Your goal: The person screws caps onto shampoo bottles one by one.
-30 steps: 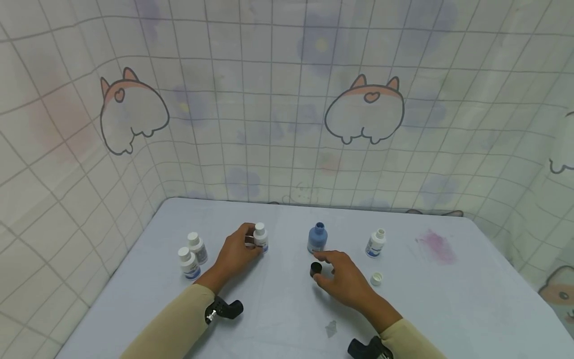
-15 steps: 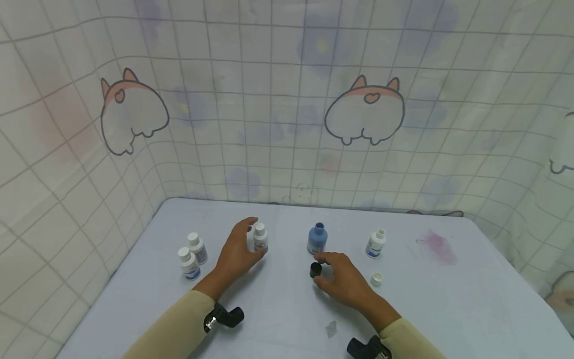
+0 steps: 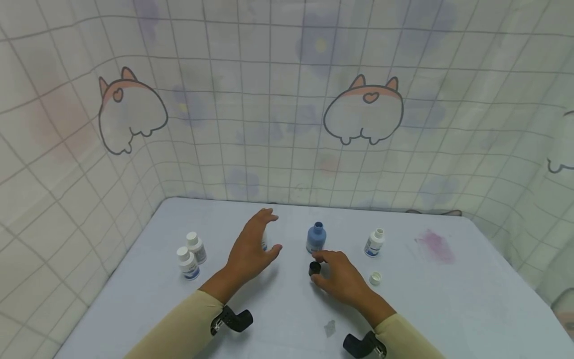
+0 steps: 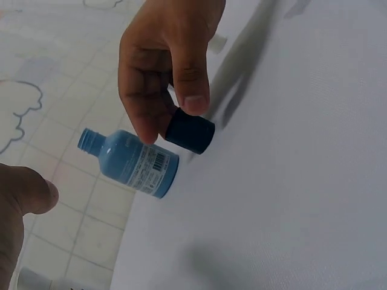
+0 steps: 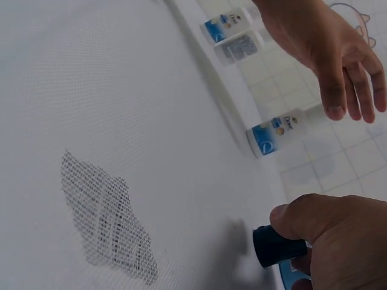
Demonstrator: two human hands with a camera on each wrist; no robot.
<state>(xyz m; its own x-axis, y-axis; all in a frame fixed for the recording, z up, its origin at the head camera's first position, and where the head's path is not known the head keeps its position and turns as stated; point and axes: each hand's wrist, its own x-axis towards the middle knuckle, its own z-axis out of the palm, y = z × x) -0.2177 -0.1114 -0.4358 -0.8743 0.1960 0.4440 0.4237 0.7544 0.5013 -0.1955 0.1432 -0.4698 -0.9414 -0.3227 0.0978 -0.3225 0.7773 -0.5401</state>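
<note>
My right hand [image 3: 341, 276] pinches a dark screw cap [image 4: 192, 132] between thumb and fingers, close in front of the uncapped blue bottle [image 3: 316, 238]. That bottle stands upright with its threaded neck bare. Spread fingers and an extended thumb mark my left hand [image 3: 251, 249], which holds nothing. It hovers by a white capped bottle [image 5: 275, 133], mostly hidden behind it in the head view. To the right stands an uncapped white bottle [image 3: 374, 243], with a small white cap [image 3: 375, 278] lying on the table in front of it.
Two white capped bottles [image 3: 196, 247] stand together at the table's left. A pink stain [image 3: 437, 247] marks the cloth at the right, and a grey patch [image 3: 330, 328] shows near the front. A grid-patterned curtain [image 3: 287, 124] rises behind the table [image 3: 287, 319].
My left hand has let go of the white bottle, spread its fingers and moved right and up past it. My right hand has stayed in place with the dark cap.
</note>
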